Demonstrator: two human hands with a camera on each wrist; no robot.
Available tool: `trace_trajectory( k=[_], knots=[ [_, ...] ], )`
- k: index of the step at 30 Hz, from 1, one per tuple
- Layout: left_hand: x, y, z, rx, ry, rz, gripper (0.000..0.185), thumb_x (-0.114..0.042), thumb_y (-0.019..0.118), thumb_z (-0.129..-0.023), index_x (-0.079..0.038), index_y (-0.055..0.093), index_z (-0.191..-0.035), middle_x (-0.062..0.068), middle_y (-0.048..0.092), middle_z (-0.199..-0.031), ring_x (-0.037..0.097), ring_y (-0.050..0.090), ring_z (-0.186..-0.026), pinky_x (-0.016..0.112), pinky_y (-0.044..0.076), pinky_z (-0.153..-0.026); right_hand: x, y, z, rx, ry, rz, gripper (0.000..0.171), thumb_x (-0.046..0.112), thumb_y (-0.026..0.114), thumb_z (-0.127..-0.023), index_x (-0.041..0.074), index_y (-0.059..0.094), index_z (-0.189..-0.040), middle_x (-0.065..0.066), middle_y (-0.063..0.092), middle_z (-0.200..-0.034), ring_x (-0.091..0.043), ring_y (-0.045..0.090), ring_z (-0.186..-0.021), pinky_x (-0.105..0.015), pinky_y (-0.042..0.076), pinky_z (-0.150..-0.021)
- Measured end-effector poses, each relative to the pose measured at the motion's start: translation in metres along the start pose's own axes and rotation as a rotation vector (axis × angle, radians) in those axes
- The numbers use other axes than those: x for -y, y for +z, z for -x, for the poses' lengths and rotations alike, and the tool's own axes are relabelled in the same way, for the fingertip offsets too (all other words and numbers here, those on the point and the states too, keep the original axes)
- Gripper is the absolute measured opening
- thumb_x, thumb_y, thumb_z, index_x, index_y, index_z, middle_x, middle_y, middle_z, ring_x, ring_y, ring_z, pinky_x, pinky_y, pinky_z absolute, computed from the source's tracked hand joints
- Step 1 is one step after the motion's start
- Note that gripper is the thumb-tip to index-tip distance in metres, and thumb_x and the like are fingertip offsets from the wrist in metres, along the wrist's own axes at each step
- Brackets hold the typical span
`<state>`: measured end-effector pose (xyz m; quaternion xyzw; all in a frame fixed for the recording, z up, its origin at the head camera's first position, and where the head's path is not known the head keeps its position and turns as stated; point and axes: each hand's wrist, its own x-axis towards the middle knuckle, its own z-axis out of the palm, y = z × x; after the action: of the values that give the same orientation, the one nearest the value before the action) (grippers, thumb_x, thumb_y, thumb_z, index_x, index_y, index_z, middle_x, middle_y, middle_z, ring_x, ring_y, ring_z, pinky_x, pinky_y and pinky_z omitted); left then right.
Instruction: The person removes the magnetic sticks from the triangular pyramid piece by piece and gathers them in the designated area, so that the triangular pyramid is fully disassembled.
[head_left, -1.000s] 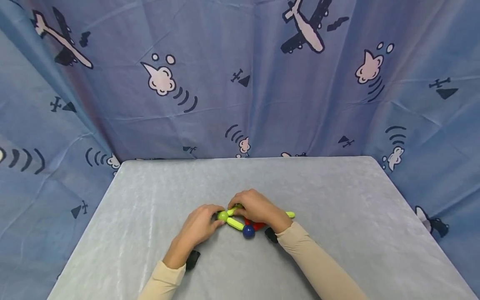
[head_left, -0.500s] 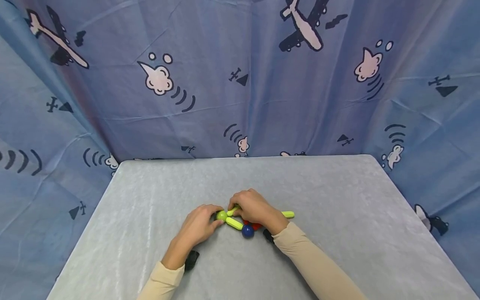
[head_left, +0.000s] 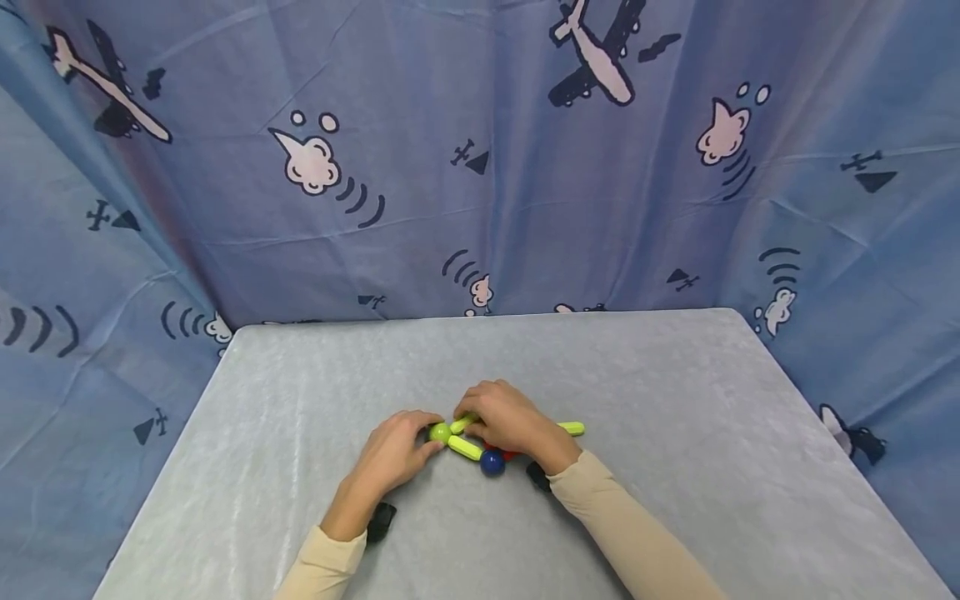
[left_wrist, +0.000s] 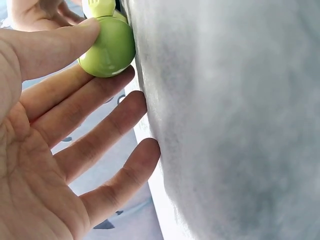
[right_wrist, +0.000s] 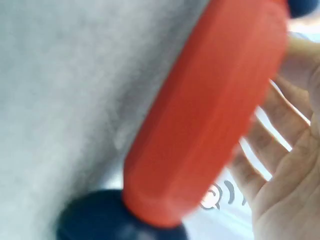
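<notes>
Red rod (right_wrist: 200, 115) plain at right wrist, hidden overhead.

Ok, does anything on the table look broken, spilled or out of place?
Nothing stands out. The left hand pinches a green ball joined to a green rod that runs to a blue ball. The right hand covers the rest, with a red rod beneath it. The table shows no spill.
</notes>
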<state>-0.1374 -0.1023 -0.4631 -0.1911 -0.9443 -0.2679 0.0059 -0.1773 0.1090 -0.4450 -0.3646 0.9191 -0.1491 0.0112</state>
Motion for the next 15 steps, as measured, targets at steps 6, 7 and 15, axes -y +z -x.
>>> trace_trajectory(
  k=[6, 7, 15],
  knots=[
    [0.001, 0.002, 0.001, -0.006, -0.006, 0.001, 0.03, -0.023, 0.079, -0.085, -0.014, 0.074, -0.114, 0.003, 0.074, -0.113, 0.024, 0.068, -0.107, 0.043, 0.054, -0.091, 0.008, -0.007, 0.016, -0.054, 0.051, -0.019, 0.018, 0.023, 0.073, -0.092, 0.017, 0.075, -0.109, 0.004, 0.072, -0.105, -0.016, 0.065, -0.102, -0.04, 0.05, -0.095],
    [0.001, 0.003, 0.001, -0.008, -0.002, 0.0, 0.03, -0.022, 0.079, -0.085, -0.014, 0.074, -0.113, 0.004, 0.074, -0.113, 0.024, 0.068, -0.106, 0.043, 0.054, -0.09, 0.01, -0.008, 0.02, -0.063, 0.061, -0.02, 0.019, 0.025, 0.073, -0.091, 0.017, 0.075, -0.109, 0.004, 0.072, -0.105, -0.016, 0.064, -0.103, -0.04, 0.05, -0.096],
    [0.001, 0.003, -0.001, -0.011, 0.003, -0.006, 0.03, -0.022, 0.08, -0.085, -0.013, 0.074, -0.113, 0.004, 0.074, -0.112, 0.024, 0.068, -0.105, 0.043, 0.054, -0.089, 0.026, -0.003, 0.039, -0.095, 0.124, -0.034, 0.026, 0.03, 0.076, -0.089, 0.02, 0.073, -0.113, 0.005, 0.072, -0.107, -0.014, 0.064, -0.097, -0.039, 0.051, -0.09]
  ],
)
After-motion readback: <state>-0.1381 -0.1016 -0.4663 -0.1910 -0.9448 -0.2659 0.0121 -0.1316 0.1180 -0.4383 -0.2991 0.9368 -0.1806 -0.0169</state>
